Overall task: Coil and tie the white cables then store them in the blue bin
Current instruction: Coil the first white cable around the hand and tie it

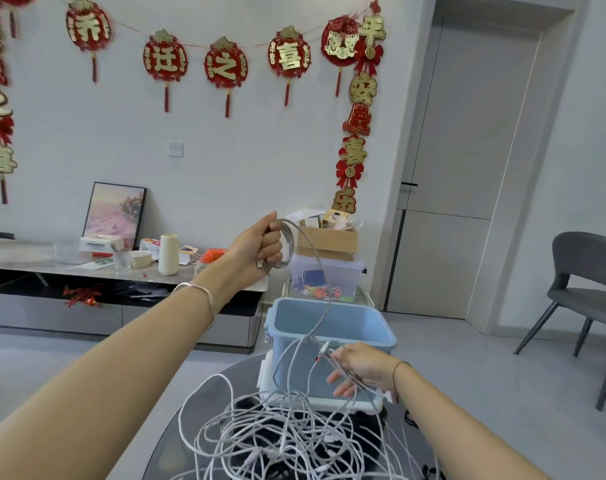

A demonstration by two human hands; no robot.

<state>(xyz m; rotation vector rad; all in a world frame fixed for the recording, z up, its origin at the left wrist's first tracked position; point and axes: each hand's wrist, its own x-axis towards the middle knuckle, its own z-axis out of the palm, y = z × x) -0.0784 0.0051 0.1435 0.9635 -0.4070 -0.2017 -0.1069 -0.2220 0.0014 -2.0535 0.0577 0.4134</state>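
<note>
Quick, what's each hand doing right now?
Left hand: closed around a coil of white cable.
Right hand: fingers extended, cable strand across it; grip cannot be told.
</note>
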